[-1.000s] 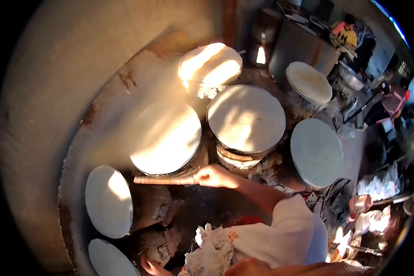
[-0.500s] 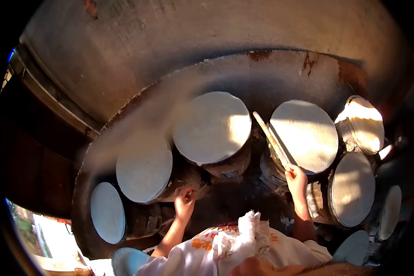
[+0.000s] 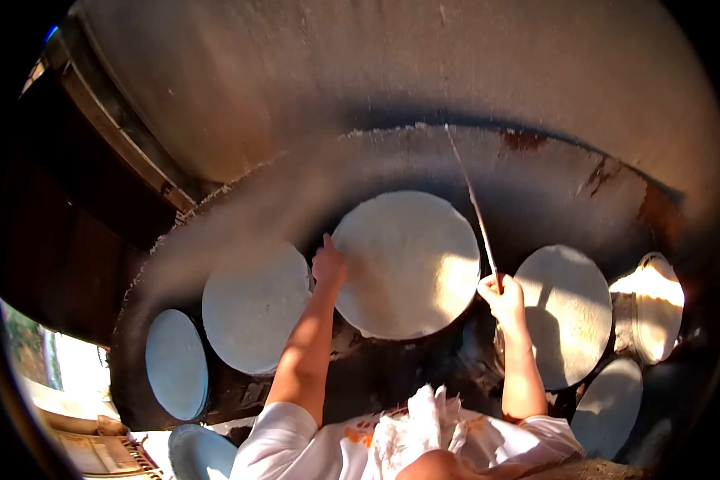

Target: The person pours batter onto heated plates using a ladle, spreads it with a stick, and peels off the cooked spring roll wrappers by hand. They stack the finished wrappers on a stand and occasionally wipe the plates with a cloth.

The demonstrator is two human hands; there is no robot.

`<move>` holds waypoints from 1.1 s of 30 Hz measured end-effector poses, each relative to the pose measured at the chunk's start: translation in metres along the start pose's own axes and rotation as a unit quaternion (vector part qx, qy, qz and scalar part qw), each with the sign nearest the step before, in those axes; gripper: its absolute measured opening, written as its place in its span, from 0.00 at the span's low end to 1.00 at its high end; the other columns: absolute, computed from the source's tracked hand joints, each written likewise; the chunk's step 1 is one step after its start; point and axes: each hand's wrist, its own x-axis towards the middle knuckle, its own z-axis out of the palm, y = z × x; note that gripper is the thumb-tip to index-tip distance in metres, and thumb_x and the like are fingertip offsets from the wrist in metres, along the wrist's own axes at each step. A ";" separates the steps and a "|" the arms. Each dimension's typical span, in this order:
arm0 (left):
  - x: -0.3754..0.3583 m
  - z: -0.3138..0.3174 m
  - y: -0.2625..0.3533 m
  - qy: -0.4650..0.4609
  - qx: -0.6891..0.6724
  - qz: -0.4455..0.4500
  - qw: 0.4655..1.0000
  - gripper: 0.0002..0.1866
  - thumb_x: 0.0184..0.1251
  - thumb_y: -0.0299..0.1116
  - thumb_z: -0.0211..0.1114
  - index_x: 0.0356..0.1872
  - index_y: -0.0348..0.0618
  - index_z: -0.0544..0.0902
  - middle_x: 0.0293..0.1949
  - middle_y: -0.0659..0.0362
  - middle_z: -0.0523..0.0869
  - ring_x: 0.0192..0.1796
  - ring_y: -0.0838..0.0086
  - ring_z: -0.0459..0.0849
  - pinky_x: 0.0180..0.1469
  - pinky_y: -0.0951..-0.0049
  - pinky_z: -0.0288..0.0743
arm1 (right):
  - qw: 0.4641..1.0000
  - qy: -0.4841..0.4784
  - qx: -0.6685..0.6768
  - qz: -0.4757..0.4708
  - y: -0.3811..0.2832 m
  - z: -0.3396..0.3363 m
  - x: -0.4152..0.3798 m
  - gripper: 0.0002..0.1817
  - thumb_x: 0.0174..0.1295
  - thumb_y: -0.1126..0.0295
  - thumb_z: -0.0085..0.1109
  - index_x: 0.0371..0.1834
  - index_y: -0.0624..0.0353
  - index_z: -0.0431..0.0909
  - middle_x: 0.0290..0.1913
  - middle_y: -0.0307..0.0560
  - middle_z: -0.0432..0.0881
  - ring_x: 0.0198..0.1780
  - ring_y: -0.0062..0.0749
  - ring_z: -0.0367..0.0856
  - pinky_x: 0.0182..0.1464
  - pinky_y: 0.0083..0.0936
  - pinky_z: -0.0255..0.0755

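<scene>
Head view, the only one we have. Right hand (image 3: 504, 300): closed round the near end of a long thin stick (image 3: 482, 226). Stick's long axis runs away from the body, leaning slightly to our left, far tip up by the rim of the curved ledge (image 3: 424, 152). It passes just beside the right side of the middle pale disc (image 3: 404, 264); we can't tell how high over the ledge it sits.

Left hand (image 3: 329, 266): at the middle disc's left edge, index finger out and pointing away from us, other fingers looking curled in. Can't tell if the fingertip touches the edge or if anything is pinched there.

So the middle disc lies between the two hands: left hand nearer its left edge, right hand nearer its right edge and the only one we see on the stick. Disc looks roughly flat, a bit wider across than front to back in this view.

Right hand also sits just beside the right disc (image 3: 566, 320), part sunlit, part shaded. Left forearm passes by the left disc (image 3: 252, 312). Further out we mark a smaller disc (image 3: 176, 364) on the far left and a sunlit one (image 3: 660, 308) on the far right. Crumpled white cloth (image 3: 420, 424) at the chest, below both hands.
</scene>
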 end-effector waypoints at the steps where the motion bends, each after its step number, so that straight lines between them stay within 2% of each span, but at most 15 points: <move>1: -0.005 0.002 -0.001 -0.001 -0.021 0.003 1.000 0.29 0.60 0.35 0.56 0.65 0.47 0.65 0.50 0.43 0.78 0.50 0.50 0.80 0.48 0.52 0.76 | 0.999 -0.007 0.027 0.031 -0.017 -0.003 -0.009 0.06 0.52 0.74 0.67 0.29 0.60 0.78 0.22 0.29 0.72 0.23 0.13 0.66 0.29 0.14 0.62; 2: 0.002 0.018 -0.006 0.088 -0.019 0.024 0.996 0.21 0.59 0.35 0.58 0.55 0.45 0.75 0.43 0.47 0.82 0.44 0.51 0.82 0.44 0.52 0.77 | 1.000 -0.013 0.002 0.018 -0.012 -0.007 -0.005 0.05 0.54 0.75 0.66 0.30 0.61 0.78 0.21 0.28 0.70 0.23 0.12 0.64 0.28 0.13 0.61; 5: 0.026 0.022 -0.014 0.049 -0.035 -0.025 0.998 0.13 0.58 0.36 0.59 0.42 0.43 0.82 0.37 0.49 0.84 0.43 0.53 0.82 0.43 0.54 0.77 | 1.000 -0.010 -0.020 0.006 -0.008 -0.014 0.012 0.04 0.53 0.76 0.65 0.29 0.60 0.79 0.21 0.28 0.71 0.24 0.12 0.64 0.28 0.13 0.61; 6: 0.021 0.017 -0.010 0.077 -0.070 -0.024 0.994 0.10 0.60 0.37 0.60 0.32 0.41 0.83 0.32 0.51 0.84 0.41 0.55 0.83 0.41 0.57 0.76 | 0.999 -0.010 -0.027 -0.014 -0.008 -0.019 0.015 0.04 0.52 0.76 0.65 0.29 0.59 0.80 0.22 0.28 0.71 0.24 0.12 0.65 0.28 0.13 0.61; 10: -0.010 -0.018 0.023 0.212 -0.137 0.106 0.962 0.08 0.60 0.32 0.63 0.29 0.36 0.80 0.30 0.51 0.83 0.33 0.58 0.81 0.36 0.62 0.73 | 0.998 0.000 0.054 0.021 -0.014 -0.034 0.007 0.02 0.57 0.75 0.62 0.29 0.59 0.79 0.22 0.29 0.72 0.24 0.11 0.65 0.29 0.13 0.61; 13: -0.054 -0.052 0.061 0.232 -0.235 0.139 0.934 0.06 0.60 0.28 0.63 0.27 0.37 0.78 0.27 0.54 0.79 0.29 0.64 0.78 0.34 0.67 0.72 | 0.998 0.006 0.058 0.020 -0.012 -0.034 0.006 0.03 0.56 0.74 0.63 0.28 0.59 0.78 0.22 0.28 0.71 0.25 0.11 0.64 0.29 0.13 0.60; 15: -0.093 -0.071 0.083 0.223 -0.200 0.190 0.935 0.04 0.62 0.26 0.62 0.29 0.39 0.77 0.29 0.56 0.78 0.30 0.69 0.77 0.34 0.71 0.72 | 0.996 0.002 0.086 -0.004 -0.007 -0.032 0.017 0.06 0.52 0.75 0.67 0.24 0.58 0.77 0.21 0.27 0.69 0.24 0.12 0.64 0.28 0.14 0.61; 18: -0.142 -0.077 0.098 0.220 -0.218 0.203 0.929 0.03 0.62 0.26 0.62 0.32 0.40 0.77 0.31 0.57 0.77 0.32 0.69 0.77 0.35 0.72 0.72 | 0.997 0.024 -0.010 -0.077 -0.048 -0.023 0.049 0.12 0.47 0.74 0.70 0.22 0.58 0.72 0.17 0.33 0.66 0.21 0.18 0.62 0.26 0.20 0.62; 19: -0.153 -0.076 0.098 0.233 -0.227 0.213 0.921 0.03 0.61 0.25 0.62 0.32 0.40 0.77 0.31 0.57 0.77 0.33 0.68 0.77 0.35 0.72 0.73 | 0.994 0.008 0.004 -0.106 -0.049 -0.020 0.065 0.13 0.45 0.75 0.70 0.24 0.58 0.72 0.19 0.33 0.65 0.22 0.18 0.62 0.26 0.20 0.63; 22: -0.187 -0.077 0.085 0.246 -0.216 0.271 0.905 0.03 0.63 0.24 0.61 0.32 0.37 0.75 0.32 0.56 0.75 0.33 0.71 0.75 0.36 0.76 0.72 | 0.967 -0.027 0.037 -0.250 -0.076 -0.015 0.099 0.23 0.43 0.78 0.68 0.46 0.62 0.74 0.25 0.36 0.66 0.27 0.22 0.68 0.32 0.22 0.68; 27: -0.210 -0.076 0.043 0.245 -0.288 0.303 0.875 0.02 0.64 0.21 0.59 0.33 0.35 0.75 0.37 0.57 0.73 0.35 0.74 0.73 0.38 0.79 0.70 | 0.974 -0.143 0.075 -0.157 -0.121 -0.028 0.079 0.07 0.52 0.81 0.56 0.34 0.62 0.75 0.24 0.36 0.75 0.20 0.20 0.74 0.22 0.16 0.66; 28: -0.209 -0.074 0.034 0.240 -0.297 0.309 0.871 0.02 0.64 0.20 0.59 0.34 0.35 0.74 0.39 0.57 0.72 0.35 0.76 0.73 0.39 0.80 0.70 | 0.978 -0.128 0.060 -0.156 -0.126 -0.031 0.066 0.03 0.53 0.82 0.54 0.26 0.62 0.72 0.22 0.36 0.73 0.22 0.21 0.74 0.24 0.19 0.68; 31: -0.203 -0.076 0.031 0.234 -0.370 0.338 0.833 0.05 0.58 0.19 0.63 0.33 0.37 0.76 0.32 0.54 0.75 0.35 0.65 0.74 0.39 0.71 0.69 | 0.973 -0.055 0.016 -0.224 -0.124 -0.032 0.043 0.05 0.53 0.82 0.53 0.23 0.61 0.70 0.21 0.37 0.73 0.23 0.22 0.75 0.26 0.21 0.70; 32: -0.203 -0.087 0.037 0.232 -0.350 0.357 0.834 0.05 0.58 0.19 0.63 0.32 0.37 0.76 0.31 0.55 0.75 0.34 0.66 0.74 0.36 0.72 0.69 | 0.964 -0.033 0.031 -0.261 -0.102 -0.034 0.052 0.05 0.56 0.75 0.61 0.26 0.58 0.74 0.24 0.36 0.77 0.23 0.18 0.76 0.23 0.18 0.67; 33: -0.198 -0.091 0.040 0.245 -0.344 0.390 0.818 0.04 0.59 0.19 0.62 0.32 0.37 0.76 0.31 0.55 0.75 0.33 0.67 0.74 0.33 0.74 0.70 | 0.976 -0.001 -0.004 -0.217 -0.115 -0.039 0.036 0.04 0.57 0.74 0.62 0.28 0.58 0.75 0.24 0.35 0.76 0.23 0.18 0.76 0.23 0.18 0.67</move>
